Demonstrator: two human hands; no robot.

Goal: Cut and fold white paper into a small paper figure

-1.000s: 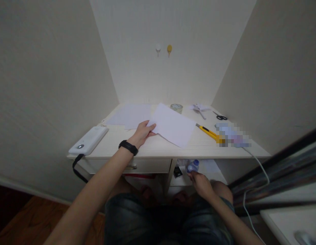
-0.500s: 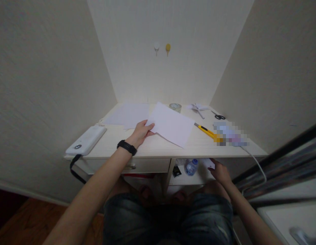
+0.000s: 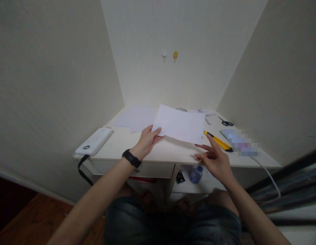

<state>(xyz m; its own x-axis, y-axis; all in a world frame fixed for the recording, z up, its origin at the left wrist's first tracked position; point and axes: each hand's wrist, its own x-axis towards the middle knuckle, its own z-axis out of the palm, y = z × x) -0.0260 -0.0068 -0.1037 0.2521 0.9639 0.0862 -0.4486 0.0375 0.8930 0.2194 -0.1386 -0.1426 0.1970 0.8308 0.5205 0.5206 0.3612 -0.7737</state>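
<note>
The left hand (image 3: 147,141) pinches one paper sheet (image 3: 179,123). Right of that grip, the right hand (image 3: 218,163) is loosely spread near one utility knife (image 3: 220,142).

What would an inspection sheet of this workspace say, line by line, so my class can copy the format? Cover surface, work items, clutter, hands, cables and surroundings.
Surface: pale desk, with an open shelf below at right.
Work items: white sheet, held up at an angle.
Clutter: yellow cutter, black-handled scissors, white device, more paper; bottle on the shelf.
Hands: left hand grips the sheet's near left corner; right hand open by its right end, contact unclear.
Cables: white cable hanging at the desk's right end.
Surroundings: walls on three sides; white hook and yellow hook on the back wall.
</note>
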